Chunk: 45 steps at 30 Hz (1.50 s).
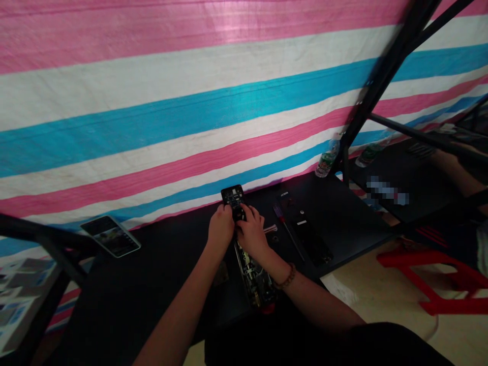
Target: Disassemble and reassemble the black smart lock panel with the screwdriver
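A black table stands before a pink, white and blue striped tarp, with both hands at work on an opened device.

The left hand and the right hand are closed side by side around the far end of a long opened device, whose exposed circuit board runs along the table toward the person. A beaded bracelet circles the right wrist. Just right of the hands lie a screwdriver and a dark cover panel. A smartphone rests well off to the left. Two plastic bottles stand against the tarp, a red stool beyond the table edge.
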Available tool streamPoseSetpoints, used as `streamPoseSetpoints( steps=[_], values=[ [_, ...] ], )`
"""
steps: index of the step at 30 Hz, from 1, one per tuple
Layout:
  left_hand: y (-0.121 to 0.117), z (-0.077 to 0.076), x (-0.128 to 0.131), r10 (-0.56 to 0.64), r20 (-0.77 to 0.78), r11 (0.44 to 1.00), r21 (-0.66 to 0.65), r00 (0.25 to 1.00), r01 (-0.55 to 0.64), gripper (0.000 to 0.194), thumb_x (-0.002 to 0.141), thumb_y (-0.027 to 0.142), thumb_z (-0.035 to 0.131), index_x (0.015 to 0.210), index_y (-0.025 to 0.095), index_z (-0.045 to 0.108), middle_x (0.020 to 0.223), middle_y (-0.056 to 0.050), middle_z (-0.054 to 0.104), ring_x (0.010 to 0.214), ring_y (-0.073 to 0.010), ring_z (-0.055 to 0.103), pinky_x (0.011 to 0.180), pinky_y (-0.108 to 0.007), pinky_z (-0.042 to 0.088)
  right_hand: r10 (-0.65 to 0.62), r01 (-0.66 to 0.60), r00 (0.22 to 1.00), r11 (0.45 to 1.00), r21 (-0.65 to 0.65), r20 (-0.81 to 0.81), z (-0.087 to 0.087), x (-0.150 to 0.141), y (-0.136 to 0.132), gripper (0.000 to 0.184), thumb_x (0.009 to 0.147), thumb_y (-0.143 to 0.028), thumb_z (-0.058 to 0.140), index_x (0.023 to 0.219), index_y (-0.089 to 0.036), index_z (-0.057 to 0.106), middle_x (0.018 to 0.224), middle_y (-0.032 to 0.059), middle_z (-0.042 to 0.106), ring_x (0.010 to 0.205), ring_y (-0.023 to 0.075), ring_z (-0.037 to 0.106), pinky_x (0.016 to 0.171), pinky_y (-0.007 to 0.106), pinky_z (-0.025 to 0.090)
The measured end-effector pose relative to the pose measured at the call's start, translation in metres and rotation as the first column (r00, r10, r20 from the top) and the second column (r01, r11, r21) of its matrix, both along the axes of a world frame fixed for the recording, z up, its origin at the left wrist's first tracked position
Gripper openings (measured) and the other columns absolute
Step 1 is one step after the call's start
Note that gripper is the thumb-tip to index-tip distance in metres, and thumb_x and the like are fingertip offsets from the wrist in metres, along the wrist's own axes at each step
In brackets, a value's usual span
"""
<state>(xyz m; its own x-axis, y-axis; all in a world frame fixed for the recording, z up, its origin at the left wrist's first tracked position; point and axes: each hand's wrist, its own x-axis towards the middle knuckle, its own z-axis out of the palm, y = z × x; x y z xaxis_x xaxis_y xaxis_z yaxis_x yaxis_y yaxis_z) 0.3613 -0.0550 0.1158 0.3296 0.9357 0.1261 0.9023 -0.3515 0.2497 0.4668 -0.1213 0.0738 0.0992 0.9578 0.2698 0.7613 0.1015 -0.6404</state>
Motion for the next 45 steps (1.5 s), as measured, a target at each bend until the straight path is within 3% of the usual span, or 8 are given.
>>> streamPoseSetpoints(
  steps=[8, 11, 15, 18, 22, 31, 36, 45],
  values=[
    [-0.007, 0.012, -0.022, 0.163, 0.337, 0.981, 0.042, 0.927, -0.188, 0.021, 0.100, 0.032, 0.045, 0.102, 0.018, 0.061, 0.090, -0.009, 0.077, 0.084, -0.0241, 0.076, 0.076, -0.032, 0.055, -0.076, 0.097, 0.971, 0.992, 0.082, -0.228, 0.025, -0.004, 0.006, 0.008, 0.085, -0.015, 0.069, 0.087, -0.021, 0.074, 0.141, 0.0116, 0.057, 0.135, 0.0308, 0.047, 0.106, 0.051, 0.040],
    [-0.025, 0.001, -0.038, 0.250, 0.471, 0.962, -0.021, 0.846, -0.272, 0.025, 0.095, 0.035, 0.052, 0.113, 0.018, 0.058, 0.084, -0.006, 0.077, 0.074, -0.0218, 0.076, 0.068, -0.029, 0.055, 0.066, -0.050, 0.981, 0.995, 0.091, -0.182, 0.034, -0.014, 0.010, 0.009, 0.089, -0.016, 0.067, 0.092, -0.020, 0.074, 0.126, 0.0101, 0.066, 0.124, 0.0262, 0.056, 0.104, 0.044, 0.043],
    [-0.057, -0.038, -0.051, 0.424, 0.755, 0.898, -0.279, 0.499, -0.341, 0.053, 0.084, 0.035, 0.065, 0.132, 0.021, 0.050, 0.088, -0.004, 0.076, 0.071, -0.0209, 0.075, 0.066, -0.030, 0.057, 0.422, -0.419, 0.906, 0.905, 0.081, -0.030, 0.032, -0.010, 0.014, 0.015, 0.094, -0.013, 0.060, 0.098, -0.018, 0.074, 0.108, 0.0073, 0.071, 0.104, 0.0193, 0.064, 0.097, 0.034, 0.048],
    [-0.081, -0.069, -0.051, 0.518, 0.805, 0.853, -0.461, 0.289, -0.243, 0.077, 0.085, 0.043, 0.067, 0.150, 0.022, 0.030, 0.111, -0.011, 0.072, 0.079, -0.0209, 0.076, 0.072, -0.036, 0.061, 0.232, -0.238, 0.971, 0.964, 0.120, 0.055, 0.028, 0.013, 0.015, 0.017, 0.096, -0.016, 0.058, 0.102, -0.017, 0.073, 0.115, 0.0107, 0.069, 0.113, 0.0235, 0.060, 0.102, 0.038, 0.046],
    [-0.114, -0.090, -0.030, 0.480, 0.798, 0.877, -0.437, 0.365, -0.199, 0.071, 0.091, 0.046, 0.061, 0.152, 0.022, 0.033, 0.140, -0.020, 0.060, 0.114, -0.0266, 0.070, 0.096, -0.046, 0.058, -0.064, 0.065, 0.980, 0.998, 0.000, 0.189, 0.030, 0.046, 0.018, 0.033, 0.094, -0.034, 0.067, 0.122, -0.017, 0.068, 0.143, 0.0196, 0.052, 0.130, 0.0352, 0.048, 0.106, 0.051, 0.042],
    [-0.153, -0.086, 0.010, 0.163, 0.710, 0.987, -0.119, 0.685, -0.112, 0.068, 0.099, 0.034, 0.055, 0.159, 0.018, 0.028, 0.168, -0.021, 0.025, 0.156, -0.0340, 0.028, 0.124, -0.059, 0.028, 0.097, -0.009, 0.947, 0.961, -0.277, 0.307, 0.046, 0.042, 0.038, 0.021, 0.094, -0.017, 0.057, 0.114, -0.012, 0.065, 0.108, 0.0145, 0.067, 0.092, 0.0234, 0.069, 0.081, 0.031, 0.053],
    [-0.160, -0.094, 0.006, 0.224, 0.721, 0.974, -0.146, 0.655, -0.172, 0.075, 0.098, 0.036, 0.055, 0.161, 0.016, 0.020, 0.171, -0.022, 0.013, 0.159, -0.0350, 0.019, 0.124, -0.057, 0.029, 0.055, 0.034, 0.938, 0.967, -0.251, 0.342, 0.048, 0.036, 0.043, 0.023, 0.099, -0.016, 0.051, 0.118, -0.016, 0.063, 0.109, 0.0142, 0.065, 0.090, 0.0238, 0.069, 0.077, 0.031, 0.053],
    [-0.172, -0.110, -0.003, 0.291, 0.742, 0.953, -0.278, 0.604, -0.117, 0.079, 0.092, 0.038, 0.065, 0.158, 0.014, 0.028, 0.158, -0.023, 0.043, 0.146, -0.0338, 0.045, 0.120, -0.053, 0.038, 0.056, -0.071, 0.906, 0.997, 0.021, 0.419, 0.021, 0.039, 0.043, 0.021, 0.091, -0.004, 0.052, 0.106, -0.009, 0.066, 0.116, 0.0191, 0.058, 0.110, 0.0296, 0.052, 0.100, 0.041, 0.048]
  ],
)
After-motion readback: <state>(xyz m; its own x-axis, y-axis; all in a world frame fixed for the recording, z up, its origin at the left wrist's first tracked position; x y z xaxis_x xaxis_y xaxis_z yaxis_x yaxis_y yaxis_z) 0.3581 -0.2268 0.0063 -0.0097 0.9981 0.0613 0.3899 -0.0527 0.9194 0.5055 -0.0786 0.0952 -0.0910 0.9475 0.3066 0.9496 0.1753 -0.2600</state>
